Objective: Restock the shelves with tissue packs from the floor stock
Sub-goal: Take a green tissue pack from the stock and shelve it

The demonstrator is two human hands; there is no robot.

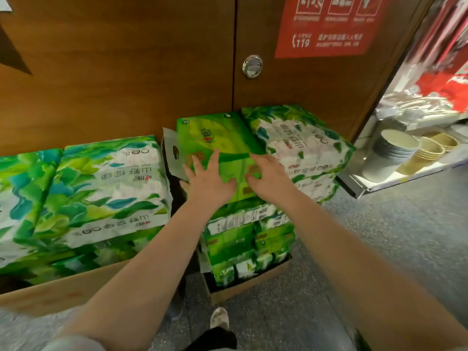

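Observation:
A bright green tissue pack (220, 138) with a clear carry handle on its left lies on top of a stack of green packs (248, 239) in a small cardboard box (243, 287) on the floor. My left hand (210, 178) lies flat on the pack's near end with its fingers spread. Beside it, my right hand (268, 176) rests on the same pack, fingers bent and their tips on its top. Neither hand has lifted the pack.
Leaf-print tissue bundles (106, 188) fill a big carton (63, 292) at left; another bundle (298, 138) leans right of the green pack. Wooden cabinet doors (152, 72) stand behind. A low shelf with stacked paper cups (395, 148) is at right. My shoe (219, 317) is below.

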